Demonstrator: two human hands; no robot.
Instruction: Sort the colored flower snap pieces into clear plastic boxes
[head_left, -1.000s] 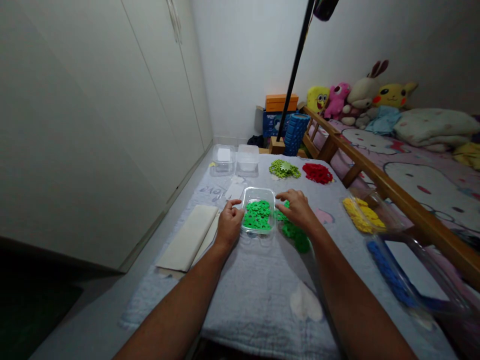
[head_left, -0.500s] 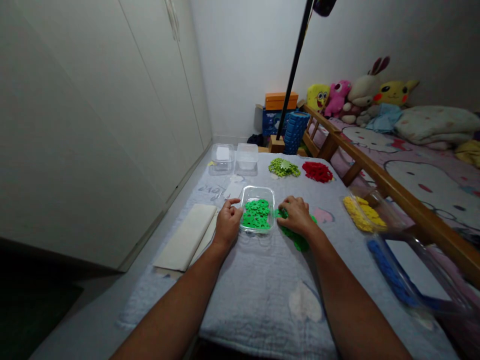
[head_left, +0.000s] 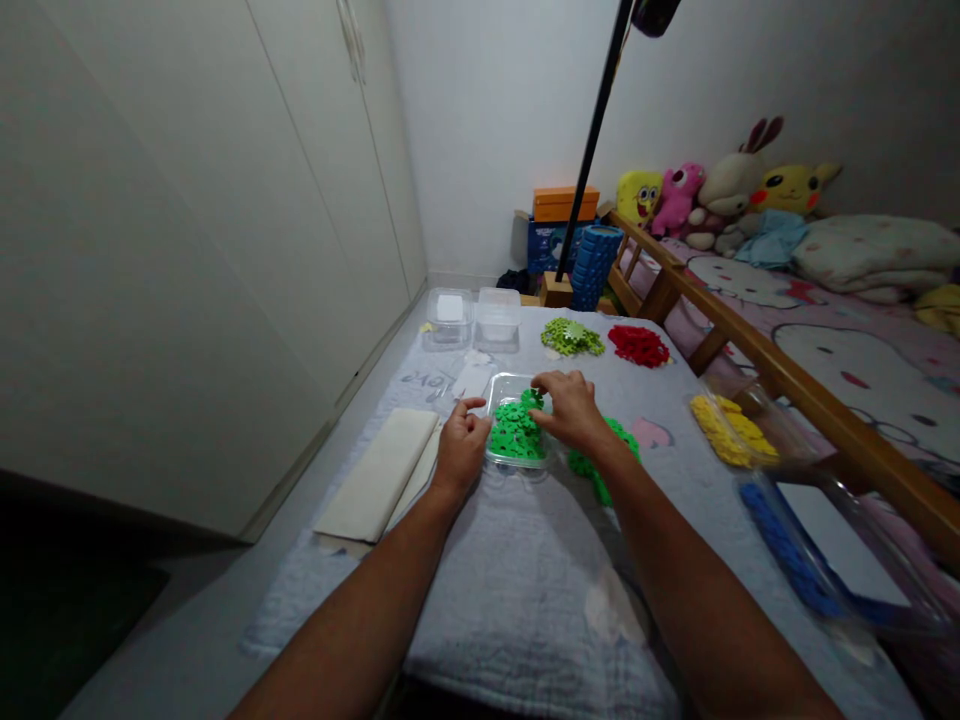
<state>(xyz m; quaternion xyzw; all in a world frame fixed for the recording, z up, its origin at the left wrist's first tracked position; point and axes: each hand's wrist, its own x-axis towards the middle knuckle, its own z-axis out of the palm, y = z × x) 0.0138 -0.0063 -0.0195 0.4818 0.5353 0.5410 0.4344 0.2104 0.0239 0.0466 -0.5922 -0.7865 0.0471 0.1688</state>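
A clear plastic box [head_left: 517, 463] holds a heap of green snowflake-shaped plastic pieces [head_left: 516, 435]. At its left side is my left hand [head_left: 461, 447], thumb and forefinger apart, their tips at the box's edge; the other fingers curl in. My right hand [head_left: 571, 408] is over the box's right rim, pinching several green snowflake pieces [head_left: 532, 398] between thumb and fingers. Under my right wrist, more green pieces [head_left: 621, 437] lie in a loose pile on the cloth, partly hidden by the arm.
Two clear boxes [head_left: 498, 318] stand at the back left. Lime pieces [head_left: 571, 338] and red pieces [head_left: 639, 346] lie in piles behind. Boxes of yellow pieces [head_left: 731, 430] and blue pieces [head_left: 784, 545] are at the right, beside a wooden bed rail [head_left: 750, 340]. A folded cream cloth [head_left: 379, 475] lies left.
My right hand has moved left from the green pile to over the box, bringing several green pieces with it. My left hand stays beside the box.
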